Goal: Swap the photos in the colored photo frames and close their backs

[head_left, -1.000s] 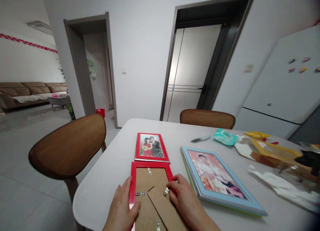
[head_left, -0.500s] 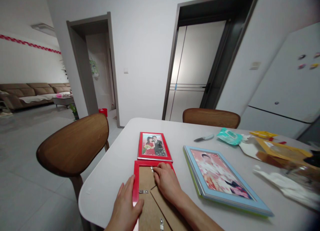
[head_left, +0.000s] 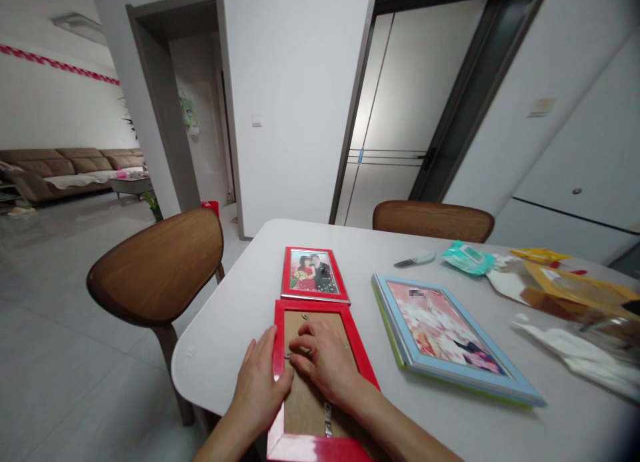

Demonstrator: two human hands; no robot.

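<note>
A red picture frame (head_left: 278, 322) lies face down near me, its brown backboard (head_left: 306, 409) showing inside the border. My left hand (head_left: 260, 385) grips the left border, thumb on the inner side and fingers along the outside. Across the backboard reaches my right hand (head_left: 325, 362), fingers bent and closed at the small metal clip (head_left: 287, 356) on the left side. Another metal clip (head_left: 305, 316) is at the far edge, and one more near the close edge. The backboard's fold-out stand is mostly hidden under my right hand and forearm.
Beyond lies a red-framed couple picture (head_left: 314, 273), face up. To the right are a stack of blue frames (head_left: 450, 335), a knife (head_left: 415, 260), a teal wipes pack (head_left: 469, 257), and yellow packaging (head_left: 575, 279). Wooden chairs (head_left: 160, 265) stand at the table.
My right hand has moved from the far clip to the left-side clip. The far clip now sits at a different angle. My left hand stays on the border; the view has tipped down slightly.
</note>
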